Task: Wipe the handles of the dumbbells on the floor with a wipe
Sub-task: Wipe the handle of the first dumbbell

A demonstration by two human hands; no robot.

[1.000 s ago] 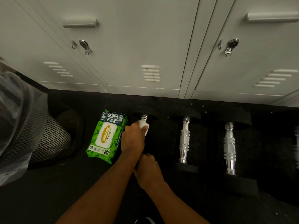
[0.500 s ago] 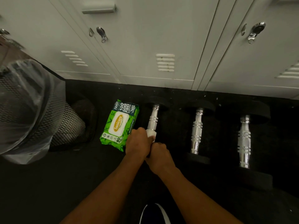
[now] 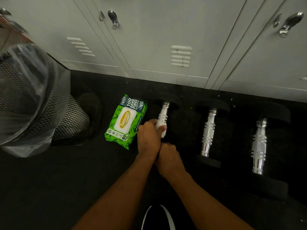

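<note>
View from the head camera, looking down on three dumbbells lying on the dark floor (image 3: 49, 180) at centre and right of frame, handles pointing toward the lockers (image 3: 149, 39) along the top. The left hand (image 3: 147, 140) is clamped round a white wipe (image 3: 160, 126), which is wrapped about the near half of the leftmost dumbbell's handle (image 3: 163, 112). The right hand (image 3: 168, 157) sits just below it with fingers curled, touching the left wrist. We cannot tell whether it clasps the near end of the handle or merely rests there, since that end is hidden in shadow. We judge the step in hand to be the stroke along this first handle. To do it well, we would keep the wipe wrapped fully round the bar, run it the whole length up to the far head, and twist it over the ridged bands where grime lodges, while the lower hand stops the dumbbell from rolling. The pack of wipes (image 3: 126, 122) lies just beside the handle at left, so the wiping elbow has little room that way. The mesh bin (image 3: 71, 120) stands farther left. Open floor separates the middle dumbbell (image 3: 208, 130) and the right dumbbell (image 3: 259, 145), giving room to shift rightward. The locker bases bound the far side.
</note>
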